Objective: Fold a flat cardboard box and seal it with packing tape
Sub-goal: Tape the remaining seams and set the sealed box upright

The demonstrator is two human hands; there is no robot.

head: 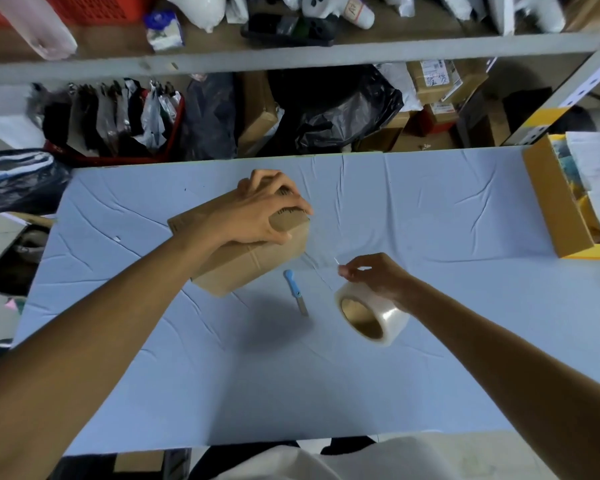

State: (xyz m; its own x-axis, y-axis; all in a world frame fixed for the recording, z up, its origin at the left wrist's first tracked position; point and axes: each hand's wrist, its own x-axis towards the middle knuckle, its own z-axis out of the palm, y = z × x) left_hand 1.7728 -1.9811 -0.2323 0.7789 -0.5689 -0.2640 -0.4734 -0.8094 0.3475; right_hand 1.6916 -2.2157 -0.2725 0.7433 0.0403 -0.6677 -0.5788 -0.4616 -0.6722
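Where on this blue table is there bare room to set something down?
Bare: the pale blue cloth-covered table from its near edge up to the blue-handled knife, and the stretch between the clear tape roll and the open yellow-edged carton. Crowded: the middle, with the brown cardboard box, left hand and right hand.

folded brown box (243, 265), clear tape roll (374, 315)

Pale blue wrinkled cloth table cover (430, 358). Open brown cardboard carton with yellow lining (555, 202) at its right edge. Behind: grey metal shelf (291, 51), crumpled black plastic bag (343, 109), red plastic crate (125, 157) holding bagged dark garments.
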